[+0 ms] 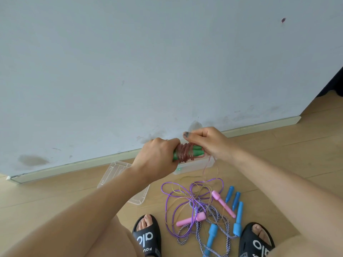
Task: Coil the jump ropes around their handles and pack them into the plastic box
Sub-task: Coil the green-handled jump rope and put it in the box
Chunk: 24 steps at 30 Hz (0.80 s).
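The pair of green plastic jump-rope handles, bundled side by side and wound round the middle with several turns of translucent reddish-pink plastic cord, is held in the air just above the clear plastic box, which sits on the floor against the skirting board. The left hand has its fingers curled tight round the handles' left end; the right hand pinches the cord at their right end, and a loose tail hangs past the box. Left of the box lies its clear plastic lid; nearer the person than the box sits a tangle of purple cord, pink handles, blue handles and a striped braided rope. Judging from this, the springy cord could unwind if the pinch slackens before the tail is tucked, and the dangling end might snag the pile below.
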Each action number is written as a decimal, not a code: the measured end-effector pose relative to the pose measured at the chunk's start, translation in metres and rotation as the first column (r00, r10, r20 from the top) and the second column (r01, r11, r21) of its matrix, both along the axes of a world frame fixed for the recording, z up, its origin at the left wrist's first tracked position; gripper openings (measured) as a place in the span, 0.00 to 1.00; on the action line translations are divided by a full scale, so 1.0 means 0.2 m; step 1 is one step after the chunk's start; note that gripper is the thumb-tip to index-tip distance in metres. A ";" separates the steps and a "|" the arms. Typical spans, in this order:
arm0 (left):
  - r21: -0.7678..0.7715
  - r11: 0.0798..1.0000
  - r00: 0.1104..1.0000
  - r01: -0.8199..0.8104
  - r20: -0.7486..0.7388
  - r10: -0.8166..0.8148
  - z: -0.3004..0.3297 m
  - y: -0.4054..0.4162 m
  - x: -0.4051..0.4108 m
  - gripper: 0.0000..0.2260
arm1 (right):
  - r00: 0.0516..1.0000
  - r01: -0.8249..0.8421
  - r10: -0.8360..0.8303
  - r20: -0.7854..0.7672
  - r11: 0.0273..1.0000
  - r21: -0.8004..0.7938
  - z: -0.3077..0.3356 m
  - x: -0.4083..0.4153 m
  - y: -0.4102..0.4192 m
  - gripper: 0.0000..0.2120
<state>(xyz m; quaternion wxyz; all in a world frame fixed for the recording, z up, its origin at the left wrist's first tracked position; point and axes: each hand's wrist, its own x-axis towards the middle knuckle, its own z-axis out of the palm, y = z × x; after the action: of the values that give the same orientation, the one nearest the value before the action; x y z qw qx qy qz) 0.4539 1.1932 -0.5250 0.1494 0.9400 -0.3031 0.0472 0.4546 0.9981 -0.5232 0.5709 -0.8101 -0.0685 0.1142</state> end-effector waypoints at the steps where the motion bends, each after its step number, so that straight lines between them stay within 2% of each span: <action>1: -0.036 0.999 1.000 0.008 -0.006 -0.008 -0.01 0.01 0.01 0.05 | 0.998 0.040 -0.038 -0.040 0.998 0.044 -0.02 0.00 0.01 0.27; 3: -0.091 0.996 1.000 0.009 -0.014 -0.010 -0.03 0.01 0.01 0.09 | 0.989 0.117 -0.107 -0.104 0.989 0.094 -0.07 -0.02 0.03 0.27; 5: -0.145 0.989 1.000 -0.024 -0.021 0.021 -0.03 0.01 0.03 0.15 | 0.979 0.164 -0.153 -0.134 0.984 0.067 -0.11 -0.04 0.04 0.23; 8: -0.151 0.985 0.996 -0.083 -0.051 0.076 -0.04 0.01 0.05 0.20 | 0.972 0.225 -0.224 -0.068 0.974 0.011 -0.16 -0.09 0.07 0.20; 11: -0.221 0.960 0.981 -0.171 -0.130 0.145 -0.02 0.01 0.06 0.13 | 0.943 0.331 -0.332 -0.003 0.942 -0.058 -0.17 -0.18 0.15 0.23; 14: -0.286 0.892 0.926 -0.350 -0.249 0.284 -0.02 0.02 0.10 0.04 | 0.966 0.257 -0.252 0.052 0.932 -0.255 -0.17 -0.30 0.24 0.24; 15: -0.240 0.900 0.922 -0.363 -0.232 0.310 -0.03 0.03 0.11 0.04 | 0.976 0.216 -0.191 0.104 0.907 -0.361 -0.16 -0.34 0.26 0.24; 17: -0.073 0.941 0.936 -0.331 -0.147 0.318 -0.05 0.06 0.11 0.05 | 0.949 0.214 -0.043 0.312 0.815 -0.538 -0.14 -0.39 0.31 0.21; 20: 0.153 0.956 0.965 -0.250 -0.038 0.259 -0.05 0.07 0.10 0.03 | 0.810 0.332 0.077 0.582 0.758 -0.562 -0.03 -0.35 0.29 0.18; 22: 0.270 0.943 0.981 -0.192 0.038 0.189 -0.03 0.05 0.08 0.02 | 0.750 0.368 0.117 0.650 0.743 -0.559 0.04 -0.27 0.22 0.20; 24: 0.359 0.923 0.989 -0.138 0.092 0.112 -0.01 0.02 0.05 0.01 | 0.758 0.346 0.152 0.635 0.731 -0.588 0.09 -0.20 0.15 0.23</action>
<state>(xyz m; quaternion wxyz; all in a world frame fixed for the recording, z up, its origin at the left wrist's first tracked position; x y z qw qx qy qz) 0.4641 1.1970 -0.5269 -0.0414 0.9665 -0.2513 0.0325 0.4146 1.0271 -0.5045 0.1827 -0.9505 -0.1685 -0.1867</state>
